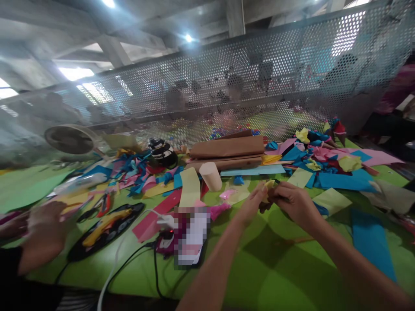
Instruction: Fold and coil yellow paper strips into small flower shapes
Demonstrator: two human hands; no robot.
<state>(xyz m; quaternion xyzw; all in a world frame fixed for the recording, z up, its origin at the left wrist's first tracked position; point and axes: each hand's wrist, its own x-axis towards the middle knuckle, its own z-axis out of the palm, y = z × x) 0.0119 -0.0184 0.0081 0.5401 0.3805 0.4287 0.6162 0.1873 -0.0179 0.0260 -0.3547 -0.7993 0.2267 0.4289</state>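
My left hand [252, 204] and my right hand [295, 201] meet over the green table [279, 268], both pinching a small yellow piece of paper [269, 185] between the fingertips. Just beyond the hands lie pale yellow paper strips [189, 186] and a cream roll of tape or paper [210, 176]. A small pink scrap [226, 194] sits left of my left hand.
Heaps of coloured paper scraps [324, 162] cover the far table, with brown cardboard rolls [228, 149] behind. A phone-like pixelated object [191, 235] with cables lies near left. Another person's hand [45, 224] is at far left beside scissors [103, 204]. A perforated metal screen [227, 86] backs the table.
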